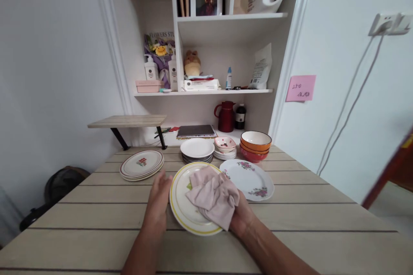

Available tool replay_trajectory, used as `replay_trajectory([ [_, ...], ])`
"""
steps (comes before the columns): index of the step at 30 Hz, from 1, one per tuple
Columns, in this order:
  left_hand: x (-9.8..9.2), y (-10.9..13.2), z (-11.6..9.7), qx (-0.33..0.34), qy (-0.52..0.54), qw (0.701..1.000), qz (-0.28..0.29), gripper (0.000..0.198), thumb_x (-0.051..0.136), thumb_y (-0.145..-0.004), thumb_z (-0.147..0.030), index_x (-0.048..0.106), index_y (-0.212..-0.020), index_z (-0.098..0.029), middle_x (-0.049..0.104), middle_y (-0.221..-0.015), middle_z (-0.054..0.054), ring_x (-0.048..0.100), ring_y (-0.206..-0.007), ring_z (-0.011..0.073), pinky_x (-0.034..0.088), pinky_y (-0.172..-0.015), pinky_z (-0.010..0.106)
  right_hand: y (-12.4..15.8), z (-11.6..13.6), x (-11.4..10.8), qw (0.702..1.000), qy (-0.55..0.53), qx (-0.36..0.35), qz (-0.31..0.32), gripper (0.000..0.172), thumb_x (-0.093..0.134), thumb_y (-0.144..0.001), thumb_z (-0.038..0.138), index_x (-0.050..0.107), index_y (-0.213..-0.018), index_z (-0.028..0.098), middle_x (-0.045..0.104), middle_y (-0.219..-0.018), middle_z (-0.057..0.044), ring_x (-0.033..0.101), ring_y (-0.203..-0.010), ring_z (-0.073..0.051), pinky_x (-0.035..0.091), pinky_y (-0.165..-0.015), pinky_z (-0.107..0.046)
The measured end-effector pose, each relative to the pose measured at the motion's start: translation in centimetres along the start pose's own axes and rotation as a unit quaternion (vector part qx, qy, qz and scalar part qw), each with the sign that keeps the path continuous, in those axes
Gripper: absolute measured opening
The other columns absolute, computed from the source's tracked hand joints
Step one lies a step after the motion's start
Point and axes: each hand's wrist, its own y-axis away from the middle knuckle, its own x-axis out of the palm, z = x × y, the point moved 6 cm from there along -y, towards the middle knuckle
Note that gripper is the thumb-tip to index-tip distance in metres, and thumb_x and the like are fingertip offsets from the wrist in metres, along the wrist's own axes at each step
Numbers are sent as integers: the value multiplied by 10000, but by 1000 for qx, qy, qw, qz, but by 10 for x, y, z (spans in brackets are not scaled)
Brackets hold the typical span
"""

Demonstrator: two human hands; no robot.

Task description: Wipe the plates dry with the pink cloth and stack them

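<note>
A white plate with yellow rings near its rim (180, 212) is in front of me, a bit of green showing on its face. Bunched over its middle and right side lies a pale pink cloth (214, 197). My right hand (243, 215) is closed at the plate's right edge with the cloth in its grasp; its fingers are mostly hidden, so I cannot tell whether it grips the rim too. Just left of the plate, my left hand (159, 193) is open, fingers stretched forward, slightly blurred and seemingly apart from the rim.
Behind stand a stack of oval plates (142, 164), round white-topped plates (197, 148), small dishes (225, 144) and orange and red bowls (254, 144). A flowered platter (250, 180) lies to the right. A small raised shelf (127, 121) stands at the back left.
</note>
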Motion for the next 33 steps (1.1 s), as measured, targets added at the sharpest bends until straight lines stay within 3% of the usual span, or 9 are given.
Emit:
replay_trajectory([
  [2, 14, 17, 22, -149, 107, 977, 110, 506, 610, -828, -469, 621, -1218, -147, 680, -1186, 148, 589, -1177, 309, 424, -1030, 480, 2, 0, 0, 1000, -4, 5, -11, 377, 487, -896, 403, 655, -1107, 141, 730, -1094, -100, 635, -1101, -234, 436, -1009, -437],
  [5, 41, 48, 36, -331, 317, 857, 237, 564, 570, -859, -488, 567, -1300, -137, 692, -1173, 142, 605, -1162, 293, 416, -1045, 444, 4, -3, -1, 999, 6, 34, -18, 392, 474, -895, 439, 663, -1083, 151, 730, -1091, -99, 639, -1087, -249, 444, -991, -467],
  [12, 45, 55, 44, -370, 417, 794, 242, 565, 540, -897, -309, 440, -1403, -76, 710, -1117, 166, 647, -1097, 288, 398, -1058, 448, 0, 7, -25, 971, 214, -45, -100, 533, 477, -846, 593, 585, -1185, 195, 677, -1168, -114, 635, -1039, -269, 477, -934, -456],
  [14, 43, 56, 45, -368, 421, 793, 241, 556, 549, -892, -285, 449, -1397, -74, 710, -1115, 168, 652, -1086, 291, 400, -1055, 449, 6, 27, -29, 899, 374, -159, -163, 545, 507, -839, 577, 506, -1263, 234, 617, -1242, -102, 622, -1027, -255, 476, -935, -443],
  [16, 43, 60, 44, -367, 419, 794, 243, 542, 562, -883, -260, 465, -1386, -81, 708, -1121, 168, 659, -1071, 291, 406, -1048, 450, 16, 42, -22, 774, 545, -263, -188, 542, 543, -835, 524, 453, -1311, 282, 533, -1325, -88, 593, -1060, -255, 463, -948, -450],
  [20, 45, 65, 48, -383, 406, 795, 239, 522, 575, -877, -268, 499, -1356, -75, 711, -1106, 180, 671, -1042, 299, 424, -1024, 457, 30, 50, -2, 591, 715, -335, -165, 336, 468, -887, 434, 599, -1151, 274, 385, -1416, -99, 535, -1159, -274, 450, -968, -464],
  [24, 45, 64, 52, -393, 405, 794, 227, 508, 567, -888, -319, 526, -1327, -65, 722, -1066, 186, 679, -1021, 301, 446, -998, 455, 46, 60, 18, 565, 727, -367, -134, 349, 444, -906, 411, 623, -1165, 258, 374, -1397, -130, 566, -1073, -249, 506, -883, -415],
  [29, 49, 70, 48, -399, 408, 779, 261, 485, 561, -894, -354, 553, -1303, -92, 726, -1055, 174, 694, -973, 294, 488, -939, 442, 53, 18, 34, 518, 839, -157, 61, 528, 627, -794, 302, 549, -1308, 392, 374, -1464, -73, 587, -1081, -232, 471, -939, -383],
  [33, 48, 72, 46, -413, 402, 780, 245, 465, 566, -894, -378, 585, -1259, -92, 739, -1008, 157, 709, -912, 275, 522, -880, 408, 39, -12, 40, 472, 869, -147, 29, 531, 590, -791, 183, 580, -1273, 406, 437, -1429, -70, 505, -1232, -263, 423, -984, -399],
])
